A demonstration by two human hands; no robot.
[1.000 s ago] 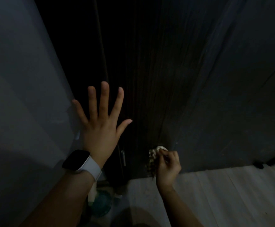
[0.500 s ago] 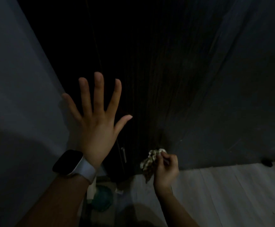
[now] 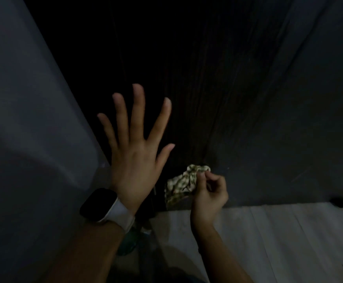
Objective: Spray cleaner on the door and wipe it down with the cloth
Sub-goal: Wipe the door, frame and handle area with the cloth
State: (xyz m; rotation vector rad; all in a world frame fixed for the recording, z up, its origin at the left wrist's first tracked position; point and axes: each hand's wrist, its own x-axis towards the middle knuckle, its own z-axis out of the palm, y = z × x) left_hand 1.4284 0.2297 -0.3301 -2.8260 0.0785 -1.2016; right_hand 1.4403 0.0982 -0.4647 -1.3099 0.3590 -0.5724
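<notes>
Scene very dim. The door [image 3: 217, 99] fills the upper middle of the view: dark surface with fine vertical wood-grain streaks, bottom edge meeting the floor [image 3: 268, 242], which is pale with long plank-like lines. To the left, a smooth grey wall [image 3: 23, 119].

Left hand [image 3: 135, 152]: fingers straight and fanned wide, thumb out, palm toward the door near its left edge; whether the palm touches the surface cannot be told. Wrist carries a watch [image 3: 98, 203] with dark square face and white band.

Right hand [image 3: 208, 193]: fingers curled, pinching the cloth [image 3: 182, 183] low on the door, just above the floor line. Cloth is crumpled, light-coloured with a small dark checked or speckled pattern; it bunches out to the left of the fingers, between the two hands.

Below the left wrist, a greenish rounded object [image 3: 128, 242], mostly hidden; identity and contents unclear
</notes>
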